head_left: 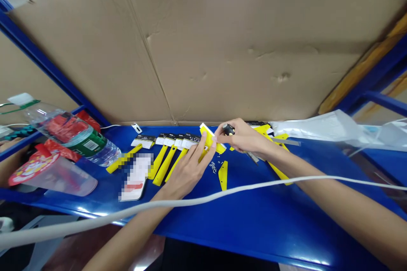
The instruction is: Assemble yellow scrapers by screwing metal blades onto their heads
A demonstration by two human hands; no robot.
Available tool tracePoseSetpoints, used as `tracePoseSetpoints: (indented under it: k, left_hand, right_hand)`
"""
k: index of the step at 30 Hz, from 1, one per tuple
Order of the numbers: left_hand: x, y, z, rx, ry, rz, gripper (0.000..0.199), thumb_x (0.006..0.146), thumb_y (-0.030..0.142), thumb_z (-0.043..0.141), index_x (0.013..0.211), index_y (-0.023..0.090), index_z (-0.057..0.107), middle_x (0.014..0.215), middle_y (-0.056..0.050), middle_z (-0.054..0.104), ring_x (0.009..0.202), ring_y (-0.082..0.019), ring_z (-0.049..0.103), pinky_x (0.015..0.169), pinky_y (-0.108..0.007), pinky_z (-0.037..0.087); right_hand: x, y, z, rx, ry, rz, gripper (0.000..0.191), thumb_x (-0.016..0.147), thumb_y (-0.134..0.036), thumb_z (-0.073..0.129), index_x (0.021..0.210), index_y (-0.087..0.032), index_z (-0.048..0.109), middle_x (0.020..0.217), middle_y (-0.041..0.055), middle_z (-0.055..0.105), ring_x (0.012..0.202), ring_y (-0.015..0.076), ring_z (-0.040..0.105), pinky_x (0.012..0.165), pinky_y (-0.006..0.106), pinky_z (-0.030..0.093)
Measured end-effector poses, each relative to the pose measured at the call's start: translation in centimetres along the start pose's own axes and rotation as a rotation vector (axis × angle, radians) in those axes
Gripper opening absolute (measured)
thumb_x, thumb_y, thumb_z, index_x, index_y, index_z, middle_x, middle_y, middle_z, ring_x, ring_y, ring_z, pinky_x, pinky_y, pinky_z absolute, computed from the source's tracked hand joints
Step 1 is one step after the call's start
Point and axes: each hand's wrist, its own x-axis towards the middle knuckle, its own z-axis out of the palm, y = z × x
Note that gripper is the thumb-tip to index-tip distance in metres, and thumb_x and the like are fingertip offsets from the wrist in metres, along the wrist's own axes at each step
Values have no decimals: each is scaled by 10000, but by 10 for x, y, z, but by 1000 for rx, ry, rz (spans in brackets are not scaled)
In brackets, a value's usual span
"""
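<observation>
Two bare forearms enter from the lower edge and lower right, converging on a yellow scraper handle with a white end, which lies on the blue bench. The left hand sits at 7 o'clock to the handle, palm down, wrist low. Its extended fingers rest on the handle, but whether they grip it cannot be told. The right hand sits at 3 o'clock, its forearm running out towards the lower right. Its fingers are closed around a black-handled screwdriver, whose handle projects towards the scraper handle. Small loose screws lie at 5 o'clock, just beside a yellow plastic piece. At 9 o'clock stands a row of yellow handles with black-and-white card labels. Farther out at 9 o'clock lies a water bottle. A white cable crosses above both forearms, and a cardboard sheet stands behind the bench.
</observation>
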Motion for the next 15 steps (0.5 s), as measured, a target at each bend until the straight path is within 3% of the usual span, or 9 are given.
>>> tracePoseSetpoints:
  k: [6, 15]
  left_hand:
    - [2, -1, 1, 7, 11, -4, 682, 1043, 10, 479, 1695, 183, 380, 1774, -254, 282, 1400, -358, 642, 1093, -526, 599]
    - [3, 1, -1, -43, 19, 2, 638, 1041, 18, 513, 1650, 194, 443, 1775, -262, 277, 1374, -357, 640, 1053, -537, 615]
  right_hand:
    - [0, 1, -8, -113, -47, -81, 256, 860, -408, 796, 1014, -206, 766, 626, -22, 614, 433, 109, 525, 391, 231, 372]
    - [-4, -3, -17, -273, -61, -162, 165, 900, -369, 736, 928, -212, 777, 678, 3, 690, 471, 147, 651, 463, 261, 427]
